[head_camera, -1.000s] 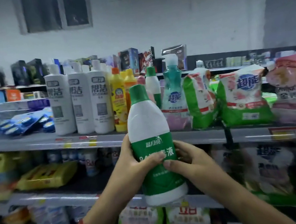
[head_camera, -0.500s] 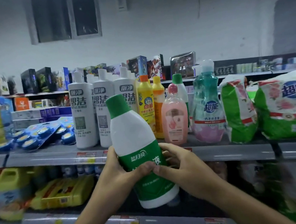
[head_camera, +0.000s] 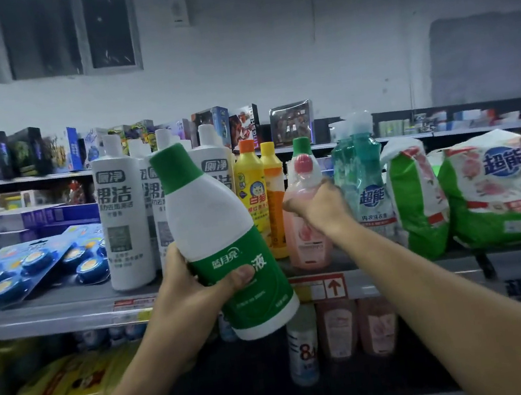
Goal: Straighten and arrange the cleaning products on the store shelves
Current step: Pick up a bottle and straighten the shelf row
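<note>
Green-capped white bottle (head_camera: 221, 235) is tilting cap up-left as we are gripping it in our left hand (head_camera: 192, 292), our right hand (head_camera: 318, 209) clasping a pink bottle (head_camera: 308, 240).

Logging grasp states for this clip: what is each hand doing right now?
Left hand: closed round the green-and-white bottle, held tilted.
Right hand: closed on the pink bottle standing on the shelf.
</note>
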A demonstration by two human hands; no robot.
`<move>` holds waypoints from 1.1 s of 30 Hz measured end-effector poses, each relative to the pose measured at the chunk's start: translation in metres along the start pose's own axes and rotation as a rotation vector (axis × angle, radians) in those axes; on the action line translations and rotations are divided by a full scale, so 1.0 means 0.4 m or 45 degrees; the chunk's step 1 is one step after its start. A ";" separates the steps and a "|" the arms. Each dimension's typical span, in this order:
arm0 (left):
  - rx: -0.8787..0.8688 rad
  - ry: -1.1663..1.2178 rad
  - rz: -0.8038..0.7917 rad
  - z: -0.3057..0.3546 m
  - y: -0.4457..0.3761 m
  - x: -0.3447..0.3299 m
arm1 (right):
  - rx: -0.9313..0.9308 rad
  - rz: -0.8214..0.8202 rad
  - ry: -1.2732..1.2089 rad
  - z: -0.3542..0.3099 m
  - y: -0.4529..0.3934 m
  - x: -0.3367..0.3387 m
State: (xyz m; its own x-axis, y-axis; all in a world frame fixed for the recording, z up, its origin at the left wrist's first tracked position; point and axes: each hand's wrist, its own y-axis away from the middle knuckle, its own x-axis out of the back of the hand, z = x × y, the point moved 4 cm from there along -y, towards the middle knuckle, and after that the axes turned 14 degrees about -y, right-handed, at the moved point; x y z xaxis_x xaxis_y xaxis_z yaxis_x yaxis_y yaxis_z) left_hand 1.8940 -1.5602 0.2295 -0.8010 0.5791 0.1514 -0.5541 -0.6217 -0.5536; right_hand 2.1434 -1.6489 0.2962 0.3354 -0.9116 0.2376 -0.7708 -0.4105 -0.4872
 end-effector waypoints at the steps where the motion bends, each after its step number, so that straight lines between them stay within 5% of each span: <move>1: -0.005 -0.004 -0.003 -0.002 -0.004 0.003 | 0.049 0.024 -0.041 0.004 0.008 0.009; 8: -0.076 -0.090 -0.024 0.029 -0.056 -0.037 | 0.467 0.203 -0.632 -0.067 0.143 0.202; 15: -0.266 -0.341 -0.143 0.134 -0.184 -0.229 | 0.518 0.200 -0.755 -0.096 0.248 0.386; 24: -0.004 -0.424 -0.358 0.035 -0.283 -0.381 | 0.330 0.031 -0.674 0.015 0.371 0.478; 33: -0.106 -0.746 -0.153 -0.019 -0.171 -0.417 | -0.075 0.007 -0.900 0.139 0.403 0.392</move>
State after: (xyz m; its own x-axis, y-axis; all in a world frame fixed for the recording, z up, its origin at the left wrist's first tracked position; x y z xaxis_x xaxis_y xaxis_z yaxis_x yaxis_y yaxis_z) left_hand 2.0671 -1.6102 0.2358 -0.7385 0.2413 0.6296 -0.6479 -0.5125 -0.5635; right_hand 2.1018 -1.8590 0.2083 0.5870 -0.7165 -0.3769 -0.7950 -0.4221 -0.4356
